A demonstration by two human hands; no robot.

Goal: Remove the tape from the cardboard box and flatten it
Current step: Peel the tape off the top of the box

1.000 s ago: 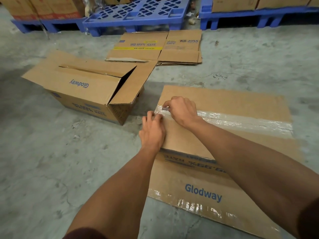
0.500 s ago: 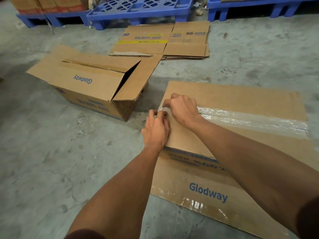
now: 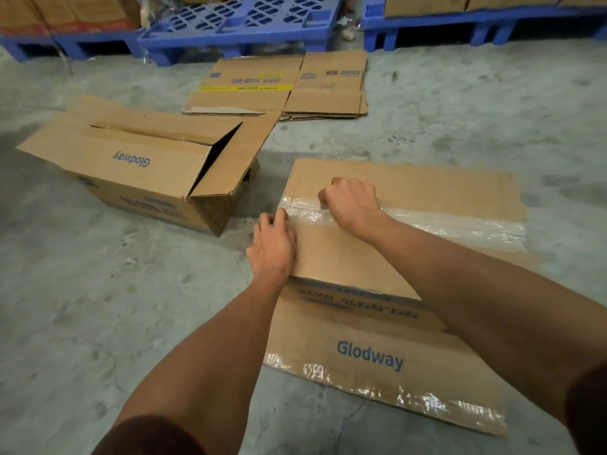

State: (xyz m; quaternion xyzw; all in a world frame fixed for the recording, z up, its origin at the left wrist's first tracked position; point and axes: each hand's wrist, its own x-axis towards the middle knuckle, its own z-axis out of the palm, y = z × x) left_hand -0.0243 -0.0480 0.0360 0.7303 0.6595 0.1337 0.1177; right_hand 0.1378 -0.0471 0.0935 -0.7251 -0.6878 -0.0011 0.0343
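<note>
Since a moment ago our right hand (image 3: 350, 205) has slid a little way rightward along the clear tape (image 3: 456, 224), away from the left end of the seam, and its fingers have curled into a tighter fist on the strip; we cannot tell how much tape is lifted under it. Our left hand (image 3: 273, 246) stays at the left edge of the cardboard box (image 3: 394, 257), palm down on the top panel with the fingertips curled at the tape's end near the corner; whether they pinch the tape or only press it we cannot tell. That box sits on the concrete floor (image 3: 98, 307) directly in front of us, its top flaps closed and the tape running across them from left to right, with more shiny tape along the near flap printed "Glodway". To its left lies a second box (image 3: 141, 165), flaps open, and beyond it flattened cardboard (image 3: 282, 87) rests before the blue pallets (image 3: 236, 24).
</note>
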